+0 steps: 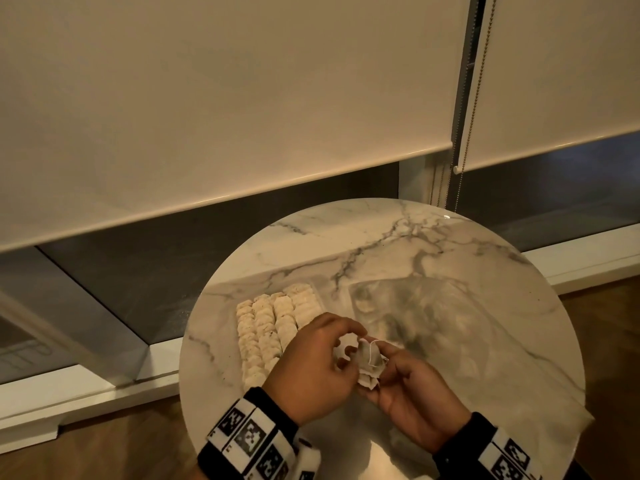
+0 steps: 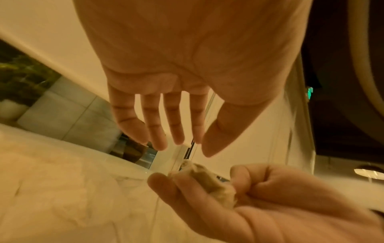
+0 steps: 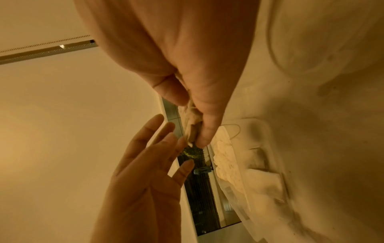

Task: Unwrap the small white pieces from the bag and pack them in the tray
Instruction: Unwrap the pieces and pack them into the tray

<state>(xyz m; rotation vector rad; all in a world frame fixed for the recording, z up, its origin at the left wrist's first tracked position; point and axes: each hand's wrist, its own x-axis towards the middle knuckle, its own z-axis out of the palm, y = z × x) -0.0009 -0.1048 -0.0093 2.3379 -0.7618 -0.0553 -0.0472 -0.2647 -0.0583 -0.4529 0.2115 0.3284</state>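
text: none legible | wristbands (image 1: 252, 441): black-and-white marker patterns only

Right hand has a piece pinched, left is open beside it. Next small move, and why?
Probably the left hand pinches the string and unwinds it: the right hand holds the small white piece with string around it, beside the nearly full tray.

- Dim, warm amber cast in all views.
- Head view: small glare spot on marble table (image 1: 446, 217) far rim, straight lines bowed at edges.
- Wrist views: soft, noisy; near palms blurred, strong wide-angle stretch.
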